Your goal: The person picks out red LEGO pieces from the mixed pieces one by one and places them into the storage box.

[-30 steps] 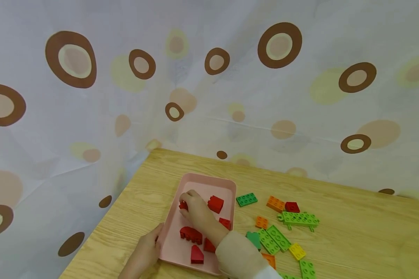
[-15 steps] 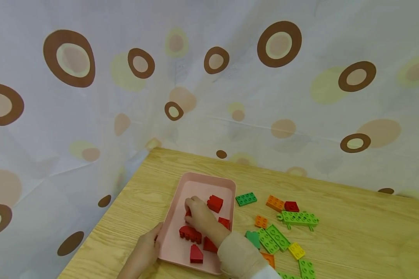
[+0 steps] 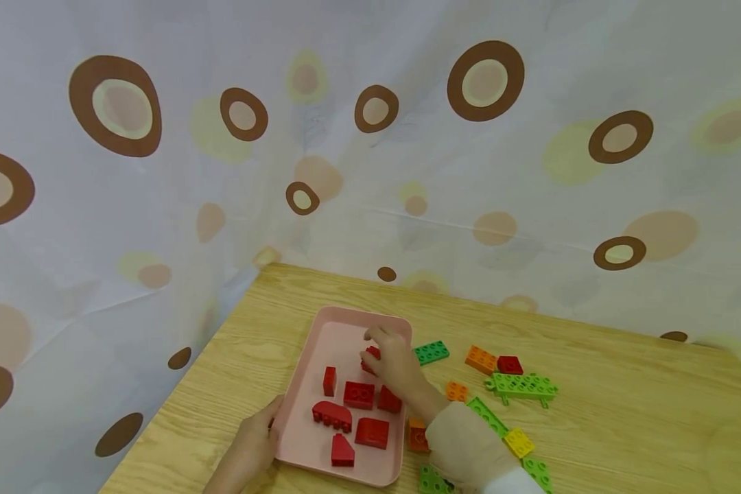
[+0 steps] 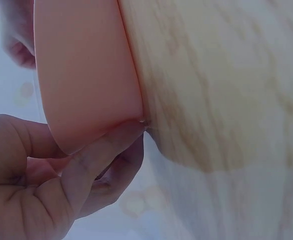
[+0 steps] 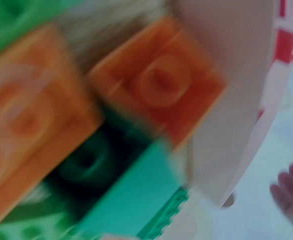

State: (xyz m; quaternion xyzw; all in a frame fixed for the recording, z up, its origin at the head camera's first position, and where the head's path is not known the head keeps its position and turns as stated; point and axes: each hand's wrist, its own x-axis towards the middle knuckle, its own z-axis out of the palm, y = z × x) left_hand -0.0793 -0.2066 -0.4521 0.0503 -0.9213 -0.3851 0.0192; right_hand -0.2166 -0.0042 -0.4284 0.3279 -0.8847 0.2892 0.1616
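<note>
A pink tray [image 3: 304,357] holds several red toy building bricks. My left hand [image 3: 254,439] grips its near-left side; in the left wrist view, the thumb and fingers of that hand [image 4: 86,175] pinch the tray's wall [image 4: 86,65]. Over the tray's far-right part, my right hand [image 3: 401,367] has its thumb and fingers spread about a red brick [image 3: 371,358], partly hidden by them. A narrow red brick [image 3: 329,381] stands upright at the left. Nearer lie a studded red brick [image 3: 359,395], an arched red brick [image 3: 332,416] and a sloped red brick [image 3: 342,451].
Right of the tray, loose bricks lie on the wooden table [image 3: 624,405]: green [image 3: 431,352], orange [image 3: 481,359], dark red [image 3: 510,365], yellow [image 3: 519,442] and a long light-green piece [image 3: 521,386]. The right wrist view is blurred, with an orange brick [image 5: 164,82] beside the tray wall.
My right hand has let go of the narrow red brick, which now stands in the tray, and has moved right and away to another red brick. My left hand keeps its grip on the tray.
</note>
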